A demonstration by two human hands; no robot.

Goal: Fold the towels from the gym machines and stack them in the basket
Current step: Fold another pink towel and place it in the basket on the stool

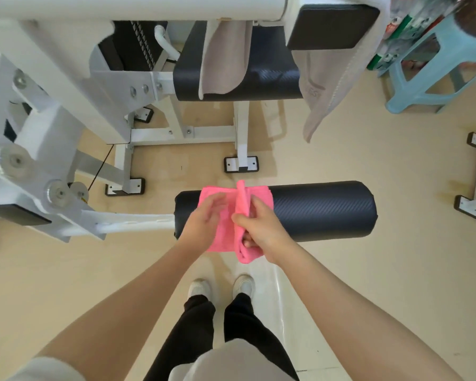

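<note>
On top of the black roller pad (313,210), right in front of me, lies the pink towel (226,215), partly folded. My right hand (261,229) pinches a raised flap of it between thumb and curled fingers. My left hand (204,218) lies flat on the other half, fingers mostly straight, pressing it down. I think the towel is light and soft and floppy, so it will sag and slide off the round pad if I let go. Holding it by the folded edge and the corners looks best, because a grab in the middle would bunch it up. Two more towels hang on the machine farther away: a grey towel (226,59) over the black seat pad (259,75), and a white towel (338,70) beside it. White machine arms (52,111) crowd my left side. A blue stool (437,70) stands off to the right. I cannot see the basket anywhere, so I will have to turn and look for it.
</note>
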